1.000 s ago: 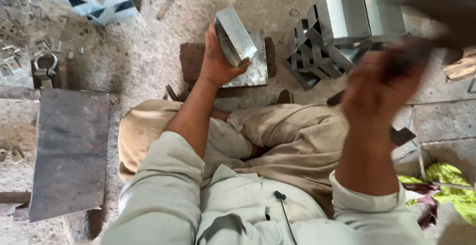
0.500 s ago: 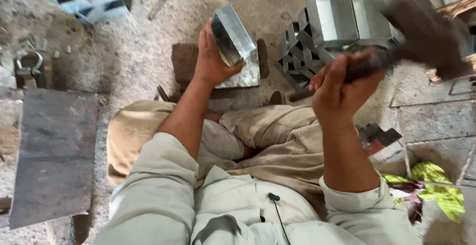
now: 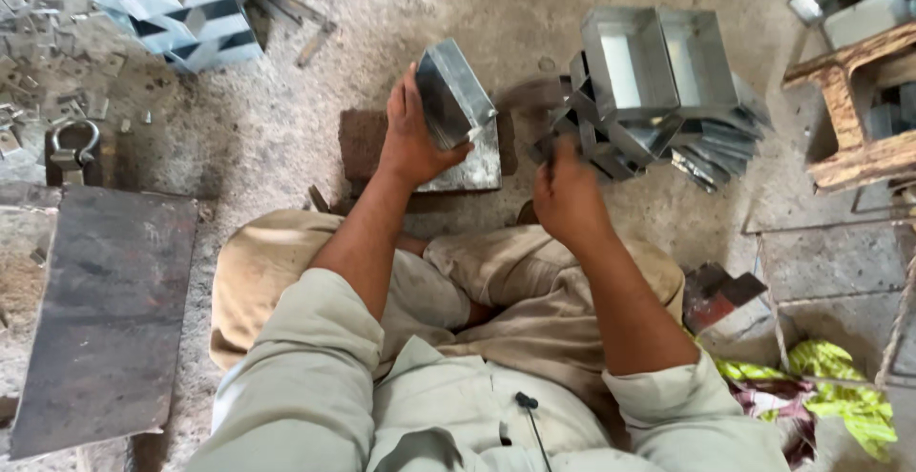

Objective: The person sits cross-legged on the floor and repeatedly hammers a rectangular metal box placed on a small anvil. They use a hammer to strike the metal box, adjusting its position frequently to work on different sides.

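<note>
The shallow rectangular tray of shiny galvanised sheet metal [image 3: 456, 100] stands tilted on one edge on a flat metal plate [image 3: 472, 168] that lies over a dark block on the dusty ground, straight in front of the seated person's folded legs. The left hand [image 3: 412, 138] clasps the tray from its left side, thumb hooked under the lower corner, holding it steady. What has changed is on the other side: the right hand [image 3: 570, 193], raised high with the hammer half a second ago, has now swung down beside the tray, fist closed on the handle, and the dark hammer head [image 3: 530, 98] shows only as a motion blur just at the tray's right edge; I judge this a blow landing on the rim, so the edge is being worked. Just beyond stands a stack of similar open metal trays [image 3: 658, 81], farther right a wooden stool [image 3: 854, 109], and at the left a dark steel slab [image 3: 105, 310].
</note>
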